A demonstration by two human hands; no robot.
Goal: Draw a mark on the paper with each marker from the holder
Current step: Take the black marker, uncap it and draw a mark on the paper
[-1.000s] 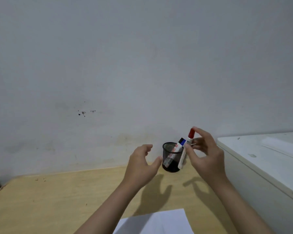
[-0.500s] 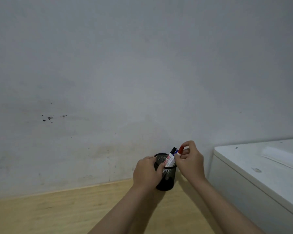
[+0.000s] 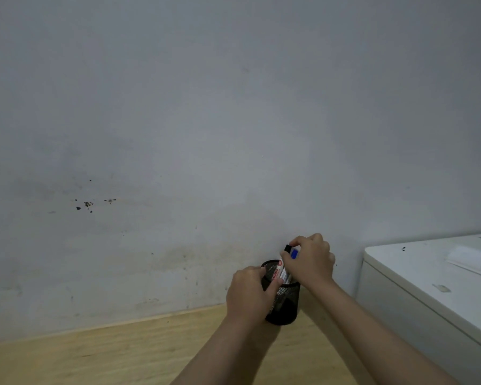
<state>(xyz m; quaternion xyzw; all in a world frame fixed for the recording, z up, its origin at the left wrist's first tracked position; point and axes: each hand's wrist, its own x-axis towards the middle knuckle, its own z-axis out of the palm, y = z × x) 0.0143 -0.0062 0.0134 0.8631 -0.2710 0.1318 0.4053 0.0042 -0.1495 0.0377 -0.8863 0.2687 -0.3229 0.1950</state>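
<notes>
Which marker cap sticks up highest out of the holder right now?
The black-capped marker, leftmost, just under the right hand's fingertips. The blue-capped marker sits lower and right of it.

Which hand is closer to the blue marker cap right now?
Right. The right hand curls over the blue marker cap, touching the markers' tops; the left hand sits lower, gripping the holder.

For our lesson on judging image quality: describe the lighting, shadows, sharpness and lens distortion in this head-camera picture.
Head view: dim, even light, no glare; only soft, faint shadows beside the mesh holder on the wooden table. The hands and marker caps look slightly soft, and the label print is barely legible. Wide-angle bending shows at the edges; the wall darkens toward the corners.
</notes>
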